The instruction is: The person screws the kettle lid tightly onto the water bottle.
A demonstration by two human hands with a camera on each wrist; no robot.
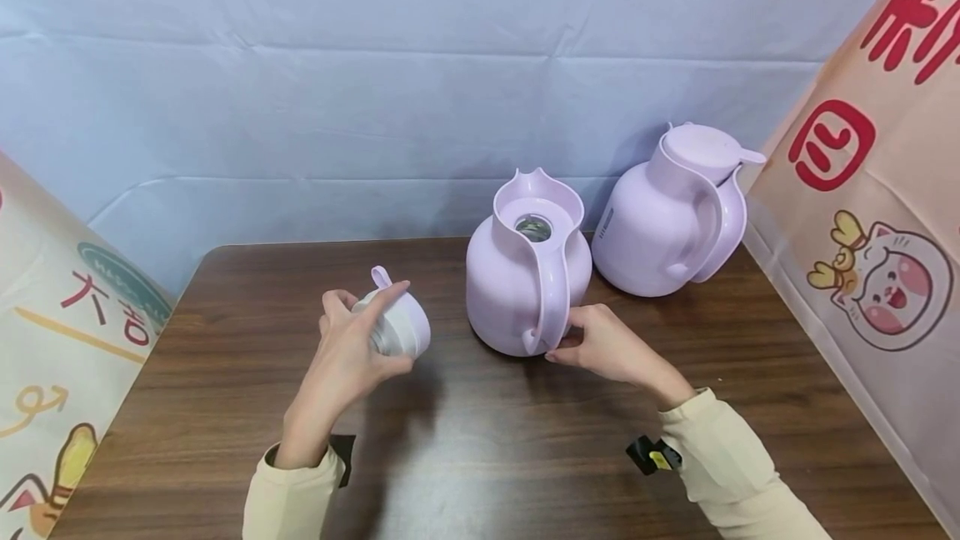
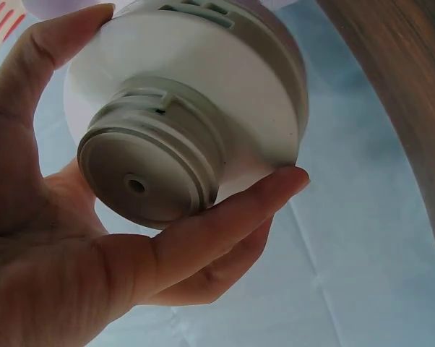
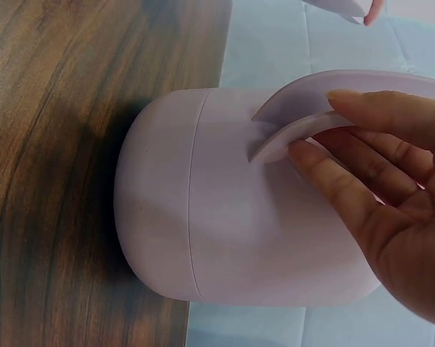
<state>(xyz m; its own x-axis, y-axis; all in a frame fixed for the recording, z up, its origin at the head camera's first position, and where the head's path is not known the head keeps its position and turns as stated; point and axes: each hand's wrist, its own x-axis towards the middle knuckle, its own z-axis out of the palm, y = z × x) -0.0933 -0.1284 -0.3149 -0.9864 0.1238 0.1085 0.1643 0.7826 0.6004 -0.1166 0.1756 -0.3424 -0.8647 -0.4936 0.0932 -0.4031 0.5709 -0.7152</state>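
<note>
On the left, the white-and-lavender lid (image 1: 405, 325) was held tipped above the bench (image 1: 480, 465), its round stopper (image 2: 123, 166) facing in toward the palm; with mostly finger ends on its rim, I judged that a slackened grasp could drop it onto the wood. To its right stood the lidless jug (image 1: 498, 290), upright on the bench, its mouth (image 1: 534, 227) uncovered; a hard pull on the handle (image 1: 553, 290) might have tipped it. Behind and farther right stood the lidded jug (image 1: 637, 227), so near that a sideways shove could have knocked the two together; whether they already touched, I couldn't tell from where I stood.

As for the hands, the left hand (image 1: 348, 352) was spread wide, thumb and fingers curved round the lid's rim, grasping it. The right hand (image 1: 607, 347) was much less open, pinching the lower part of the lidless jug's handle.
</note>
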